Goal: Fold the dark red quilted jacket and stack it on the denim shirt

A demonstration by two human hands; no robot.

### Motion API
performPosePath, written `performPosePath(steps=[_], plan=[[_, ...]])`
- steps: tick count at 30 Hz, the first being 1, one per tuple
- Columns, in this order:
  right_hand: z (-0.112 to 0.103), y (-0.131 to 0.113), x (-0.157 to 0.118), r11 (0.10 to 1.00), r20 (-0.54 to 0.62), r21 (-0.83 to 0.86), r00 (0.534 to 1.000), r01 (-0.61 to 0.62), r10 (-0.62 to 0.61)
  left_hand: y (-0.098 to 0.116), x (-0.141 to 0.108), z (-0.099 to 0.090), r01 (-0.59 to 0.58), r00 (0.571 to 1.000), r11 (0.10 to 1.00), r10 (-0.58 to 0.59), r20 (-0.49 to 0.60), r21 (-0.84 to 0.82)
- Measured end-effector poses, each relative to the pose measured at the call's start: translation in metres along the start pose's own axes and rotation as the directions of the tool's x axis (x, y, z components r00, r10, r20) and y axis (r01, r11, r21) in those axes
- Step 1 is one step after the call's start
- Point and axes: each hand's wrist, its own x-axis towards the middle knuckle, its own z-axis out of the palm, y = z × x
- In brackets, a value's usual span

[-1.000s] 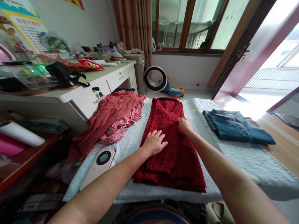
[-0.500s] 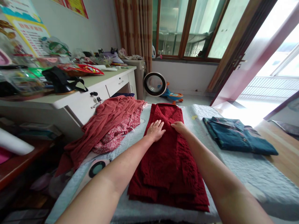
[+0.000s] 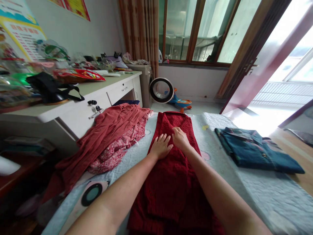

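Note:
A dark red sweater point(image 3: 168, 182) with a textured surface lies folded into a long strip in front of me, its V-shaped neckline at the far end. My left hand point(image 3: 160, 146) rests flat on its upper left part, fingers spread. Just to the right, my right hand point(image 3: 180, 138) is closed, its fingers curled at the fabric near the neckline. The fingertips are partly hidden, but they seem to pinch the sweater's front. Both forearms cover parts of the sweater's sides.
Left of the sweater lies a heap of rose-red and patterned clothes point(image 3: 117, 127). Folded dark blue denim clothing point(image 3: 256, 148) sits on the right of the pale blue quilted cover point(image 3: 220, 182). A cluttered white desk point(image 3: 70, 122) runs along the left; beyond stands a washing machine with its round door point(image 3: 161, 90) open.
My right hand has moved left, from the sweater's right edge to its middle, close beside my left hand. The left hand stays flat on the cloth. The view has shifted slightly.

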Motion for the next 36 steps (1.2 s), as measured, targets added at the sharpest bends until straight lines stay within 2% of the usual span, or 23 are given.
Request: performPosePath(steps=[3,7,15,18,21,24,27,31,36], plan=[[0.018,-0.002,0.007,0.994,0.032,0.039,0.994,0.104,-0.105,-0.002,0.001,0.000,0.046,0.999,0.999,-0.046,0.000,-0.018],[0.041,0.007,0.007,0.997,0.085,-0.007,0.993,0.081,-0.080,-0.002,0.003,-0.001,0.147,0.989,0.989,-0.147,0.004,-0.013],[0.048,0.008,0.008,0.998,0.107,-0.047,0.993,0.052,-0.046,-0.008,0.012,0.003,0.159,0.987,0.985,-0.159,0.005,-0.061],[0.048,0.007,0.008,0.998,0.101,-0.048,0.994,0.048,-0.043,-0.015,0.031,-0.001,0.150,0.986,0.984,-0.156,-0.055,-0.099],[0.048,0.007,0.007,0.998,0.089,-0.043,0.995,0.050,-0.046,-0.025,0.061,-0.003,0.084,0.992,0.994,-0.090,-0.090,-0.072],[0.048,0.007,0.007,0.997,0.081,-0.045,0.995,0.055,-0.051,-0.038,0.093,0.000,0.036,0.999,0.999,-0.037,-0.034,-0.037],[0.049,0.008,0.007,0.997,0.086,-0.052,0.995,0.056,-0.051,-0.054,0.118,0.008,0.039,0.999,0.999,-0.038,0.020,-0.020],[0.050,0.009,0.007,0.997,0.087,-0.054,0.995,0.060,-0.055,-0.067,0.140,0.016,0.049,0.997,0.999,-0.049,0.066,0.010],[0.050,0.009,0.008,0.998,0.100,-0.043,0.994,0.051,-0.046,-0.073,0.161,0.020,0.082,0.994,0.996,-0.085,0.073,0.043]])
